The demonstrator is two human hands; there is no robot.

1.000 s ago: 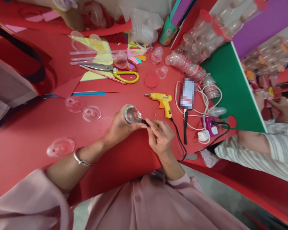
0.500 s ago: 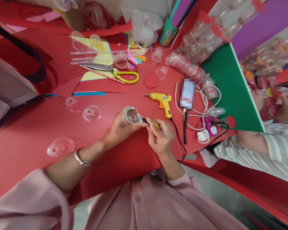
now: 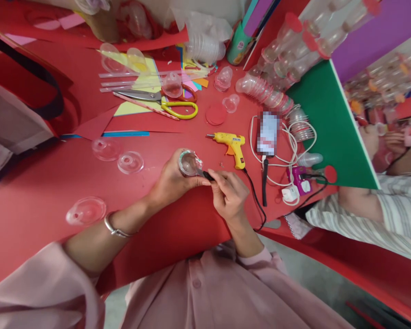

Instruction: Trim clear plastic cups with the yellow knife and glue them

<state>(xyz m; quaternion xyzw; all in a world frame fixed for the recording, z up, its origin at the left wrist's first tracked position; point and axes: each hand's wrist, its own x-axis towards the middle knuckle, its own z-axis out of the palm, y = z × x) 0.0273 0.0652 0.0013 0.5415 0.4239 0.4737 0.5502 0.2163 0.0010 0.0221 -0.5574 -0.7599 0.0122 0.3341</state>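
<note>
My left hand (image 3: 173,176) is wrapped round a clear plastic cup (image 3: 188,163), its open rim tilted up towards me. A ragged reddish-white edge shows on the cup's right side. Between the thumb and fingers of my right hand (image 3: 230,192) is a utility knife (image 3: 208,175) with a dark front end. Its grey blade touches or lies very close to the cup's right wall; I cannot tell which. Most of the knife's handle is hidden in my right hand. Just beyond my hands, a yellow glue gun (image 3: 230,144) lies on the red table (image 3: 171,210).
Clear dome lids (image 3: 86,210) lie at the left. Scissors (image 3: 171,105) rest on coloured paper. A phone (image 3: 268,132) with white cables lies right, near a purple plug adapter (image 3: 298,179). Stacked cups (image 3: 265,93) stand by a green board (image 3: 332,128). A co-worker's striped sleeve (image 3: 349,217) reaches in at right.
The knife has turned and shifted slightly down along the cup's right side, and its yellow part no longer shows. The cup has tilted a little. The co-worker's hands at right have moved.
</note>
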